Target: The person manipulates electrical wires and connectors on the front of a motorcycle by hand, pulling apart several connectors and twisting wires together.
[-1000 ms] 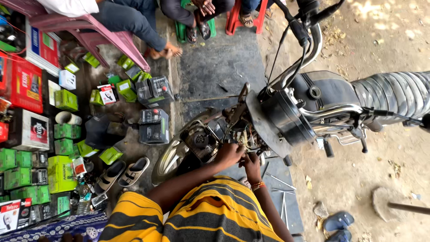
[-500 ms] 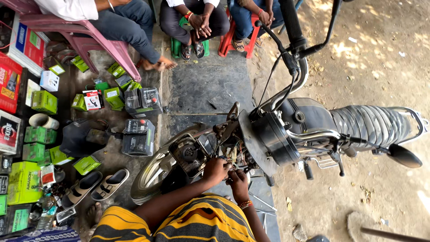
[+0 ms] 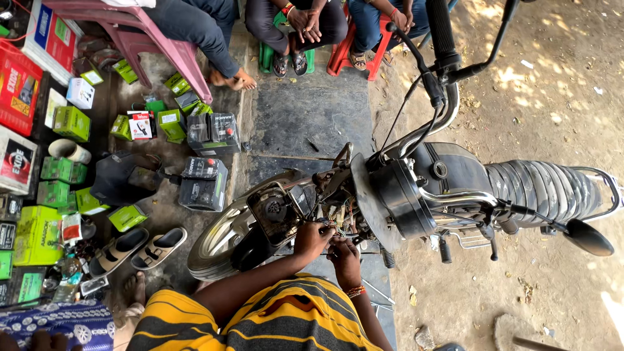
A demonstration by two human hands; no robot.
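A black motorcycle (image 3: 455, 182) lies across the view, its headlight shell (image 3: 396, 195) opened up and its front wheel (image 3: 221, 240) pointing left. Both my arms reach up from the bottom, over my yellow and black striped shirt. My left hand (image 3: 312, 239) pinches the bundle of coloured wires (image 3: 335, 218) behind the headlight. My right hand (image 3: 344, 259), with a beaded band on its wrist, touches the left hand and grips the same wires from below. The fingertips are partly hidden among the wiring.
Two black batteries (image 3: 203, 183) and several green boxes (image 3: 71, 123) lie on the ground to the left, with a pair of sandals (image 3: 136, 250). Three seated people's legs (image 3: 292, 32) and a pink plastic chair (image 3: 149, 39) fill the top. Sandy ground is at right.
The view has shifted, bringing the seated people further into frame. Both hands stay at the wiring behind the headlight, with only small finger movements.
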